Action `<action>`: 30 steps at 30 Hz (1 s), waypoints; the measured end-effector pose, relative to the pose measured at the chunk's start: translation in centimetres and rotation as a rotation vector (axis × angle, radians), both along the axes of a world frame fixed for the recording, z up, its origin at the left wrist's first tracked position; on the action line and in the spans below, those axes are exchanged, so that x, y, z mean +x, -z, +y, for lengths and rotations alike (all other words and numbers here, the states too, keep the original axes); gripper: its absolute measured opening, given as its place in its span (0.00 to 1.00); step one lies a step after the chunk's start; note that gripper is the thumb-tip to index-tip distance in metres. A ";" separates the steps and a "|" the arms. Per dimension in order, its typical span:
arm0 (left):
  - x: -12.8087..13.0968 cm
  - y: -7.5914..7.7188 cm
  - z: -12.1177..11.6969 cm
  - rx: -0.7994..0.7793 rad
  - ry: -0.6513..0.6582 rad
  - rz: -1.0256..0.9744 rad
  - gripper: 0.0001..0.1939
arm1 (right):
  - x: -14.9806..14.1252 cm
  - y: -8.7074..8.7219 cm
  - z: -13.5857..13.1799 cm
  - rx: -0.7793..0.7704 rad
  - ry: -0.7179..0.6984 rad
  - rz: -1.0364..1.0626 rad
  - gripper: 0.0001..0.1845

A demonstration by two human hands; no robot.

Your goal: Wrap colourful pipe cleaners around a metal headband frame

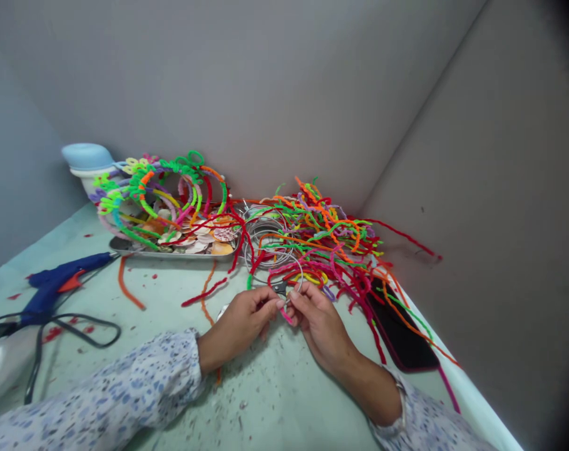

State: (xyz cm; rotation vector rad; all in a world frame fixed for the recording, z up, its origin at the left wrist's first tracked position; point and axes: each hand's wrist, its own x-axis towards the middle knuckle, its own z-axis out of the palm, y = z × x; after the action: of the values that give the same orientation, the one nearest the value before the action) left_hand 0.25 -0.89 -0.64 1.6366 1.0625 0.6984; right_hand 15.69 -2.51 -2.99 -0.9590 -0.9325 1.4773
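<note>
Pink fuzzy stem (287, 316) is sitting just below the centre of the frame, where I am seeing the left hand (246, 319) and right hand (320, 321) pinching it, thumbs and fingers drawn nearly together. From this grip a thin wire ring (302, 269) is standing out; I am unable to tell which fingers are bearing it. Just beyond, a dark tool (279, 287) is showing in part. Right of centre, a heap of coloured stems (331, 232) is partly covering a phone (401, 335). Left of centre, a metal tray (181, 254) is holding shells (202, 240).
</note>
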 end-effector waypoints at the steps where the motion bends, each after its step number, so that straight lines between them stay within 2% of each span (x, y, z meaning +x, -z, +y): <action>1: 0.0 0.0 0.0 0.006 -0.006 0.008 0.14 | 0.0 0.0 0.0 0.001 0.000 0.002 0.11; 11: 0.1 0.2 -0.4 0.091 -0.056 0.064 0.15 | -0.1 -0.1 0.0 0.001 0.004 0.032 0.11; 21: -0.2 0.3 -0.4 0.070 -0.012 -0.025 0.15 | 0.0 0.0 0.1 0.015 0.026 0.001 0.10; 30: -0.1 0.2 -0.4 0.100 -0.017 0.009 0.11 | 0.0 -0.1 0.0 0.029 0.022 -0.014 0.10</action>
State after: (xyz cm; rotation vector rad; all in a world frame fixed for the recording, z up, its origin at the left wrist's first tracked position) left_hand 0.11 -1.27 -0.82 1.7187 1.0639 0.7671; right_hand 15.65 -2.48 -2.93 -0.9562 -0.9479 1.4368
